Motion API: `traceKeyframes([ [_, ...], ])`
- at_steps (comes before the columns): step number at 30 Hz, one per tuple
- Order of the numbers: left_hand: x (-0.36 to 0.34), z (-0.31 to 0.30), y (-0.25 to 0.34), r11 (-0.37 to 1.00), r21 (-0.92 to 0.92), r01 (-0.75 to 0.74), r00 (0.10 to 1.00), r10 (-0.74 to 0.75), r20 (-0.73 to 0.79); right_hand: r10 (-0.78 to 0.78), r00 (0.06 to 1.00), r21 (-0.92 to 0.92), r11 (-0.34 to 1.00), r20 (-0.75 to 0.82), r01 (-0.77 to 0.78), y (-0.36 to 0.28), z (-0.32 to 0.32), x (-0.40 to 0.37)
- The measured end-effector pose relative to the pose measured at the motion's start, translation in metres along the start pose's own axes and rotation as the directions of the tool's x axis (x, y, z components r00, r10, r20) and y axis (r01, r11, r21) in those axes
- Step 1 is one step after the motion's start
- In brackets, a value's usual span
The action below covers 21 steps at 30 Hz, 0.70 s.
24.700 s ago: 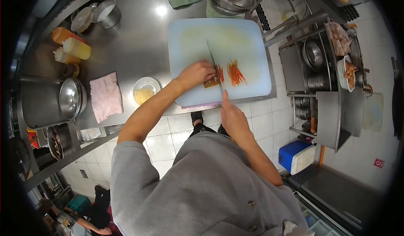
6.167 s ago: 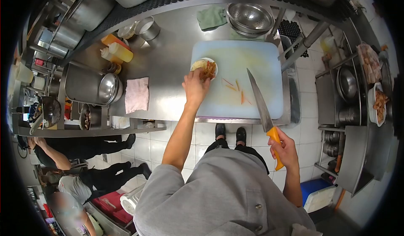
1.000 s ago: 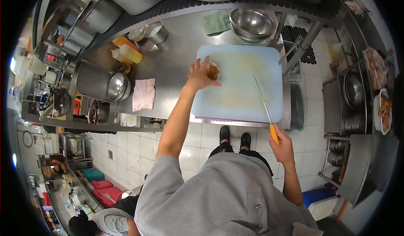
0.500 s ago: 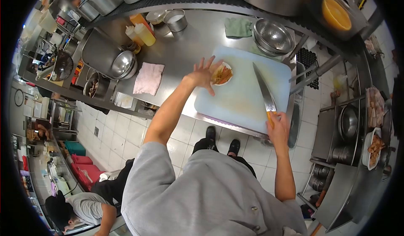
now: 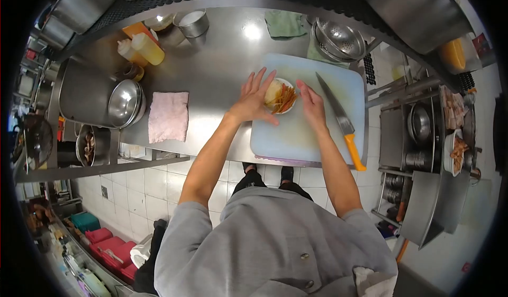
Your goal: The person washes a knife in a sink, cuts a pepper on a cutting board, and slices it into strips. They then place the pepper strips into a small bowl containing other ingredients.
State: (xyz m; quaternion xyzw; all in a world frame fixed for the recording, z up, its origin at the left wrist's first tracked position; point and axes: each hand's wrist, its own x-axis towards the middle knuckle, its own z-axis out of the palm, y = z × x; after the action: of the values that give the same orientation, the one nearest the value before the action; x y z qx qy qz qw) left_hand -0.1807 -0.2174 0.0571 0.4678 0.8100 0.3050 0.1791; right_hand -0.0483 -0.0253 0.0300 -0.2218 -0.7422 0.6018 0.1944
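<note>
A small white bowl [image 5: 284, 99] of orange and pale yellow shredded strips stands on the light blue cutting board [image 5: 291, 141]. To its left is my left hand [image 5: 254, 100], fingers spread wide, with the fingertips close to the rim. My right hand [image 5: 313, 105] is on the other side of the bowl, fingers stretched out and nothing in it. Right of that hand a large kitchen knife [image 5: 337, 108] lies on the board, blade pointing away from me. Its yellow handle [image 5: 353, 151] reaches the near edge.
A folded pink cloth [image 5: 168, 116] lies left of the board on the steel counter [image 5: 225, 48]. Stacked metal bowls [image 5: 126, 103] and squeeze bottles [image 5: 148, 48] stand farther left. Behind the board are a green cloth [image 5: 284, 24] and colanders [image 5: 341, 37]. A shelf [image 5: 238, 1] overhangs the back.
My right hand has let go of the knife and moved left to the bowl. The knife stays on the board. My left hand remains beside the bowl, while the view has shifted.
</note>
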Motion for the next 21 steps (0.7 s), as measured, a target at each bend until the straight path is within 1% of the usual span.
traceKeyframes([
  [5,0.008,0.012,-0.004,1.0,0.007,-0.006,0.997,0.006,-0.077,-0.073,0.997,-0.117,0.991,-0.008,0.071,-0.01,0.012,-0.015],
  [7,0.011,0.014,-0.006,1.0,-0.018,0.001,0.994,-0.003,-0.108,-0.067,0.997,-0.12,0.991,-0.025,0.064,-0.01,0.016,-0.022],
  [8,0.01,0.013,-0.008,0.999,-0.025,-0.031,0.996,0.029,-0.086,-0.063,0.998,-0.119,0.991,-0.032,0.058,-0.008,0.017,-0.026],
  [10,0.01,0.011,-0.012,0.995,-0.038,-0.095,0.995,0.093,-0.04,-0.105,0.992,-0.064,0.993,-0.065,0.101,0.002,0.02,-0.028],
  [11,0.01,0.008,-0.015,0.995,-0.025,-0.098,0.995,0.097,-0.024,-0.125,0.988,-0.033,0.992,-0.085,0.123,0.007,0.021,-0.028],
  [14,0.01,0.007,-0.02,0.996,-0.005,-0.092,0.996,0.092,0.015,-0.123,0.987,-0.01,0.992,-0.107,0.123,0.006,0.024,-0.032],
  [17,0.016,0.006,-0.022,0.998,-0.003,-0.066,0.998,0.066,0.001,-0.199,0.978,-0.113,0.975,-0.07,0.19,-0.006,0.031,-0.038],
  [19,0.019,0.01,-0.019,0.999,0.0,-0.049,0.998,0.049,-0.028,-0.279,0.959,-0.22,0.94,-0.047,0.262,-0.002,0.034,-0.041],
  [21,0.022,0.01,-0.015,1.0,0.024,0.002,1.0,-0.002,-0.007,-0.352,0.936,-0.288,0.894,0.021,0.343,-0.003,0.036,-0.038],
])
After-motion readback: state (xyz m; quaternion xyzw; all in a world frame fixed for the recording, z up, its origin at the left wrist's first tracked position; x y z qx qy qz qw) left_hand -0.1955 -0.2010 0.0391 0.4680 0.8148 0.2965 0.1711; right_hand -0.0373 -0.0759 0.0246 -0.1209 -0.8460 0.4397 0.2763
